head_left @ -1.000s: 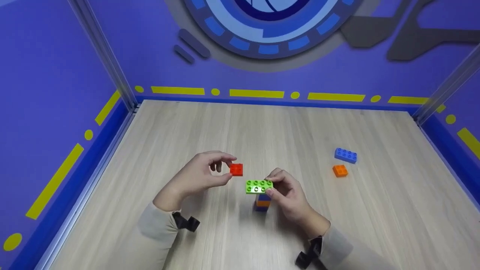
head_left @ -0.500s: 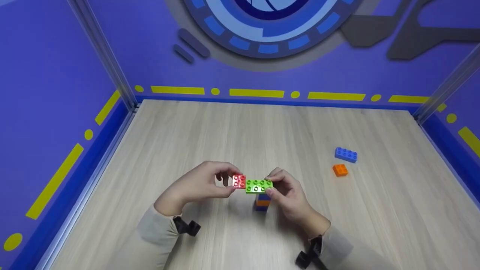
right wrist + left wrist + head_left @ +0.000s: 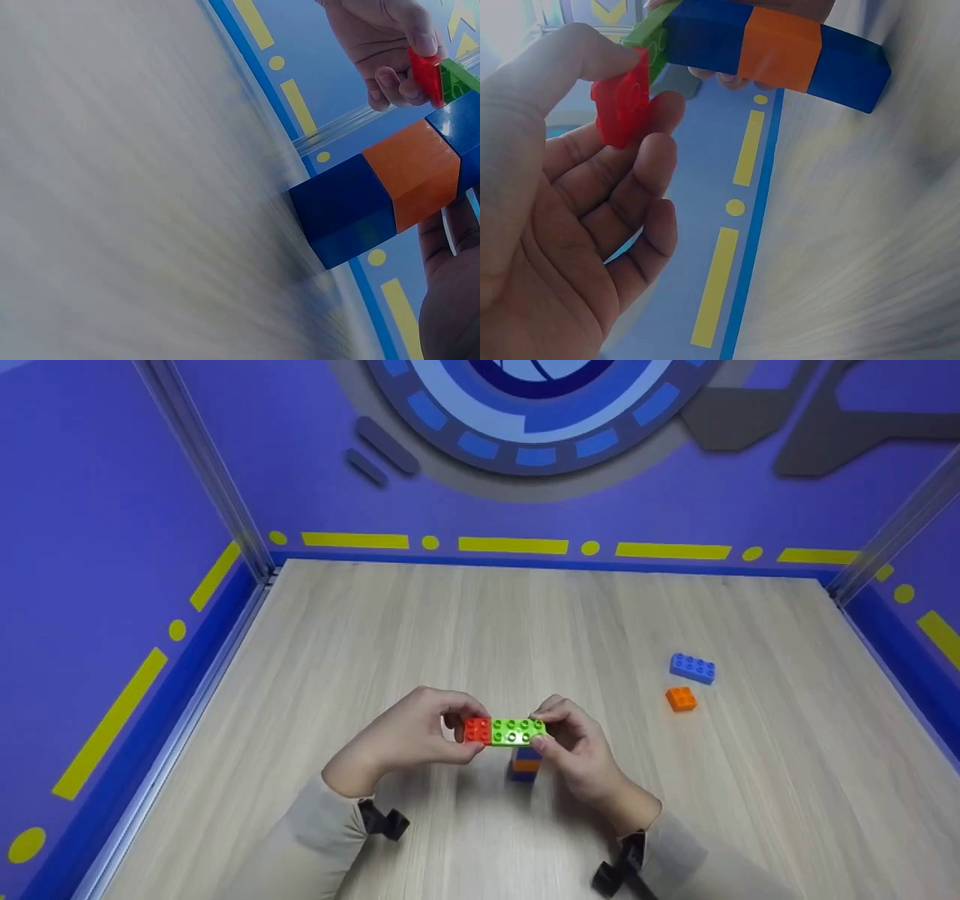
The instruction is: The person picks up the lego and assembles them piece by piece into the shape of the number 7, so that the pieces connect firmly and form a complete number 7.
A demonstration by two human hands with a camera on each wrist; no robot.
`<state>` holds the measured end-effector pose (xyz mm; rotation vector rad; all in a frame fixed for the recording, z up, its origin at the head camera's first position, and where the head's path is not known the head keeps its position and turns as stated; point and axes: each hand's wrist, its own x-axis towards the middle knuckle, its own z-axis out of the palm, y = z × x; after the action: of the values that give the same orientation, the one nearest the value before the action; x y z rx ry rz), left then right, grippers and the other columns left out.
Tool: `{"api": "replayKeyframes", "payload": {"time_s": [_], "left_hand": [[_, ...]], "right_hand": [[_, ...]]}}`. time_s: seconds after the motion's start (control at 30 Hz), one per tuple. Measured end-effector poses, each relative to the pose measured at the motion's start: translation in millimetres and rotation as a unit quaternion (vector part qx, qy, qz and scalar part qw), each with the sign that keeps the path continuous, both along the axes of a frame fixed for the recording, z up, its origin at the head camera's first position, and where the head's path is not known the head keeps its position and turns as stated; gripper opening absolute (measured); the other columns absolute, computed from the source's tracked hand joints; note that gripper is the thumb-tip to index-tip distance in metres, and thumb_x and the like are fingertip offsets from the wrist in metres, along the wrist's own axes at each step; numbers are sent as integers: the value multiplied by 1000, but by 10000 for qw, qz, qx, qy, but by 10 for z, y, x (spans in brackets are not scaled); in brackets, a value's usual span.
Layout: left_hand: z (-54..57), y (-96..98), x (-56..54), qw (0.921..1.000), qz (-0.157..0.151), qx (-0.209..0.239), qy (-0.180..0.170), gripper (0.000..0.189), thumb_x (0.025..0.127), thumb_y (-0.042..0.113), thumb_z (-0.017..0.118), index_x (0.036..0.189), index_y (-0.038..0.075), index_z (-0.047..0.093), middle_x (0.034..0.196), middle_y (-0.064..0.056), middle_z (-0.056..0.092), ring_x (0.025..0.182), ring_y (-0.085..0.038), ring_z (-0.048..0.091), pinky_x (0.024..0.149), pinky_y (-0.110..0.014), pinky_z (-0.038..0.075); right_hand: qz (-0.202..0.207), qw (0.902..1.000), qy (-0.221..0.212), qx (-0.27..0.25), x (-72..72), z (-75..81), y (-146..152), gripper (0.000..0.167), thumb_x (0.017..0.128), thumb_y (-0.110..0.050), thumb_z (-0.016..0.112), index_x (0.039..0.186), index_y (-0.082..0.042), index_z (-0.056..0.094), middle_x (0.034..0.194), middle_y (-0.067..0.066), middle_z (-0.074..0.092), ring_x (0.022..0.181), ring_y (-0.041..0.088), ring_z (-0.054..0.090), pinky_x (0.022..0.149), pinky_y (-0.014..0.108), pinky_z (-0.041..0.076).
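My left hand (image 3: 424,729) pinches a small red brick (image 3: 477,730) between thumb and fingers. That brick sits flush against the left end of a longer green brick (image 3: 517,727) in the head view. With thumb and fingers, my right hand (image 3: 585,750) holds the green brick's right end. Beneath the green brick is an upright stack: an upper blue block (image 3: 707,34), an orange block (image 3: 780,49) and a lower blue block (image 3: 849,67). The red brick overhangs beyond this stack with nothing seen under it. Whether red and green are joined or only touching, I cannot tell.
A blue brick (image 3: 692,668) and an orange brick (image 3: 681,699) lie on the wooden table (image 3: 480,622) to the right of the hands. Purple-blue panels (image 3: 517,514) with yellow markings enclose the table at the back and sides.
My left hand has brought the red brick right and toward me, from apart and behind to up against the green brick's left end. The right hand and stack have stayed still.
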<state>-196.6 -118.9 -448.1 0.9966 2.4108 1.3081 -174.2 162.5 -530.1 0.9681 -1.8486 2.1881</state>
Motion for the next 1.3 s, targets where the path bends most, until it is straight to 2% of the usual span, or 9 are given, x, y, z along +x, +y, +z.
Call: {"api": "replayKeyframes", "payload": {"time_s": [0.23, 0.37, 0.47, 0.7, 0.83, 0.93, 1.1, 1.2, 1.3], "left_hand": [[-38, 25, 13, 9997, 174, 173, 26, 22, 93, 17, 91, 113, 13, 85, 98, 3, 84, 86, -7, 69, 83, -44, 66], [-75, 42, 1, 9991, 232, 356, 27, 23, 92, 19, 94, 111, 11, 86, 96, 0, 85, 85, -5, 69, 82, -31, 63], [-91, 51, 1, 9987, 214, 453, 57, 22, 91, 18, 94, 111, 10, 86, 96, -1, 85, 85, -6, 69, 81, -27, 60], [-120, 73, 12, 9980, 167, 601, 125, 23, 91, 16, 93, 113, 9, 86, 98, -3, 85, 85, -5, 69, 80, -29, 60], [-137, 94, 10, 9977, 170, 643, 137, 24, 92, 16, 92, 114, 9, 87, 99, -3, 86, 86, -5, 69, 82, -28, 59], [-145, 106, 14, 9978, 186, 622, 109, 24, 92, 16, 92, 115, 10, 88, 101, -2, 87, 87, -6, 69, 85, -34, 60], [-172, 116, 23, 9979, 185, 609, 79, 25, 93, 18, 92, 116, 10, 87, 103, -2, 86, 89, -6, 70, 88, -37, 61], [-177, 118, 26, 9976, 225, 660, -11, 24, 93, 17, 91, 115, 11, 87, 102, -2, 85, 90, -7, 70, 90, -32, 59], [-176, 113, 35, 9974, 310, 634, -133, 23, 92, 16, 91, 115, 12, 87, 101, 0, 84, 91, -8, 69, 91, -34, 58]], "right_hand": [[-17, 10000, 34, -15, 16, 21, -11, 21, 98, 15, 67, 117, 15, 59, 113, -3, 64, 105, 8, 62, 89, 19, 57], [-36, 10000, 58, 23, 25, 36, -11, 21, 99, 14, 67, 118, 15, 59, 112, -1, 64, 104, 8, 61, 88, 19, 56], [-38, 9999, 82, 50, 26, 41, -11, 21, 100, 10, 69, 119, 15, 59, 110, 2, 63, 103, 8, 61, 88, 19, 56], [-87, 9996, 142, 207, 18, 25, 15, 21, 104, 1, 72, 117, 13, 60, 107, 8, 62, 102, 8, 62, 86, 20, 58], [-65, 9990, 287, 351, -10, 34, 58, 17, 101, 10, 69, 117, 12, 61, 110, 3, 65, 105, 9, 63, 93, 22, 59], [15, 9985, 287, 465, -23, 63, 102, 21, 96, 19, 66, 116, 12, 62, 114, -2, 67, 107, 9, 64, 100, 24, 60], [149, 9971, 148, 726, -31, 110, 166, 24, 95, 20, 70, 117, 11, 64, 115, -7, 67, 110, 8, 65, 104, 26, 60], [326, 9945, -4, 994, -84, 146, 244, 28, 97, 12, 76, 123, 9, 67, 120, -3, 70, 114, 11, 67, 106, 27, 59], [430, 9923, -213, 1141, -209, 167, 413, 38, 98, 8, 77, 134, 9, 66, 128, 12, 72, 119, 16, 69, 108, 30, 58]]}}
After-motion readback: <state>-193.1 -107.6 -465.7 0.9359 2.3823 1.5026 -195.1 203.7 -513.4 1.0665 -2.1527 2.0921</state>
